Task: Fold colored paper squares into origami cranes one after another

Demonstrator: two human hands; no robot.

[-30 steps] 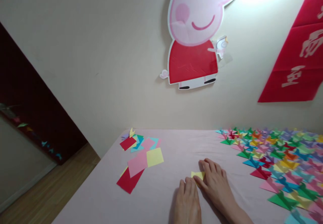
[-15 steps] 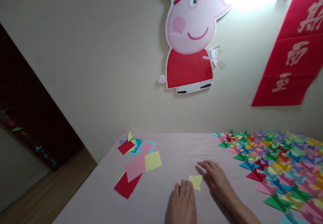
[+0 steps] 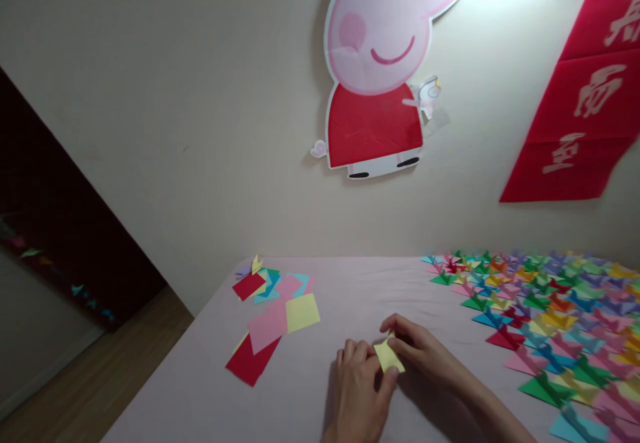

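Observation:
A small folded piece of pale yellow paper (image 3: 389,357) is held between both hands, a little above the pink tabletop (image 3: 300,390). My left hand (image 3: 357,386) has its thumb at the paper's lower right edge and its fingers at the left side. My right hand (image 3: 413,343) pinches the upper right corner between thumb and index finger. The rear of the paper and some left fingertips are hidden.
Loose coloured squares, including a yellow sheet (image 3: 303,312), a pink sheet (image 3: 267,326) and a red sheet (image 3: 253,363), lie to the left. Rows of folded paper cranes (image 3: 545,323) cover the right side. Behind the table stands a wall (image 3: 225,196) with a cartoon pig cutout (image 3: 375,123).
The yellow paper has come up off the table and tilted. My right hand has closed on its corner, and my left thumb has moved onto its lower edge. The view has shifted slightly.

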